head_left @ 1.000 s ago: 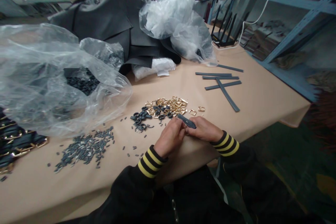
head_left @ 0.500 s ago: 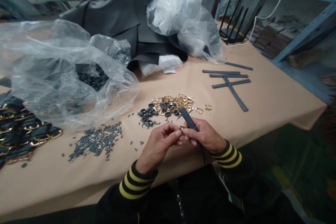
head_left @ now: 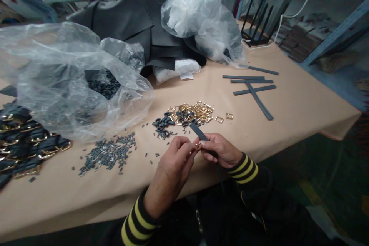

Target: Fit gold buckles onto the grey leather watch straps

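My right hand [head_left: 220,149] grips a dark grey strap [head_left: 198,132] whose free end points up and to the left. My left hand [head_left: 172,167] pinches a small gold buckle [head_left: 197,146] against that strap, fingertips of both hands meeting there. Just beyond my hands lies a heap of gold buckles [head_left: 193,112] mixed with dark loops [head_left: 163,123]. To the left of it, small dark grey pieces [head_left: 106,154] are scattered on the tan table [head_left: 300,107].
Several loose grey straps [head_left: 253,88] lie at the right. A big clear plastic bag [head_left: 69,80] with dark parts fills the left, finished straps with buckles [head_left: 25,146] at the far left edge. Grey sheets [head_left: 138,19] and more bags [head_left: 201,23] sit behind; blue shelving [head_left: 331,15] stands right.
My hands lifted the strap off the table edge and brought a gold buckle to it. The left forearm has swung nearer to me; the strap end now tilts up.
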Demonstrator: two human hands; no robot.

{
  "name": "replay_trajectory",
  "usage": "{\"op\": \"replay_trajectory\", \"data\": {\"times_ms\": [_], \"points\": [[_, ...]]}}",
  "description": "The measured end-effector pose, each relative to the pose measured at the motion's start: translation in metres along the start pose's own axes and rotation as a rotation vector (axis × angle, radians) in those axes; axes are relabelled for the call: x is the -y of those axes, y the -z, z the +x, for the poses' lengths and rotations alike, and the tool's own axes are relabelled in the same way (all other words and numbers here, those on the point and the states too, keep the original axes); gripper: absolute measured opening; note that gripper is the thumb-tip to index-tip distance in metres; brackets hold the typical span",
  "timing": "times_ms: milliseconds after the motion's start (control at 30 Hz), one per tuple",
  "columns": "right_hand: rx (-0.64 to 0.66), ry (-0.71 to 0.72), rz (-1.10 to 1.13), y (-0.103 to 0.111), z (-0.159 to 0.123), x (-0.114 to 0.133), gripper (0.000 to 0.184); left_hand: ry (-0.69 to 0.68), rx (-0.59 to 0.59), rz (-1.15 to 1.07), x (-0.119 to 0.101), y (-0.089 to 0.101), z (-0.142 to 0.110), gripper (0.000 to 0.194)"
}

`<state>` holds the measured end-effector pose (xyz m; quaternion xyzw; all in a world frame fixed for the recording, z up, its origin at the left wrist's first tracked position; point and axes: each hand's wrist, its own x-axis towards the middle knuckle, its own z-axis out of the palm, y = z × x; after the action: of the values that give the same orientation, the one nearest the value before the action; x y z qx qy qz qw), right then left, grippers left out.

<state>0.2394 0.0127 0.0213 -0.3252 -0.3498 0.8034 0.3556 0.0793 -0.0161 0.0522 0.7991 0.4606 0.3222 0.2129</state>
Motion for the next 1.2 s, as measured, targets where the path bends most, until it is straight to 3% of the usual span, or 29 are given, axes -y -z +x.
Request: {"op": "replay_trajectory", "data": {"times_ms": [233, 300, 433, 533, 633, 833, 1067, 1200], "points": [[0.024, 0.002, -0.091, -0.002, -0.003, 0.002, 0.019, 0.022, -0.007, -0.074, 0.006, 0.004, -0.004, 0.019], [-0.001, 0.047, -0.188, -0.005, -0.005, 0.003, 0.018, 0.165, -0.023, -0.217, 0.008, 0.002, -0.006, 0.017], [-0.158, 0.229, -0.514, -0.012, -0.008, 0.005, 0.01, 0.591, 0.011, -0.741, 0.01, -0.005, -0.009, 0.022], [-0.257, 0.279, -0.689, -0.018, -0.009, 0.003, 0.006, 0.751, -0.085, -1.011, 0.011, -0.011, -0.01, 0.026], [-0.279, 0.272, -0.728, -0.021, -0.009, 0.0, 0.006, 0.779, -0.182, -1.042, 0.013, -0.015, -0.01, 0.03], [-0.207, 0.232, -0.623, -0.019, -0.008, 0.0, 0.01, 0.744, -0.176, -0.954, 0.013, -0.012, -0.009, 0.02], [-0.047, 0.076, -0.494, -0.013, -0.01, 0.004, 0.015, 0.519, -0.095, -0.808, 0.014, -0.01, -0.012, 0.002], [-0.165, 0.171, -0.651, -0.014, -0.011, 0.002, 0.008, 0.763, -0.076, -1.1, 0.01, -0.013, -0.011, 0.015]]}}
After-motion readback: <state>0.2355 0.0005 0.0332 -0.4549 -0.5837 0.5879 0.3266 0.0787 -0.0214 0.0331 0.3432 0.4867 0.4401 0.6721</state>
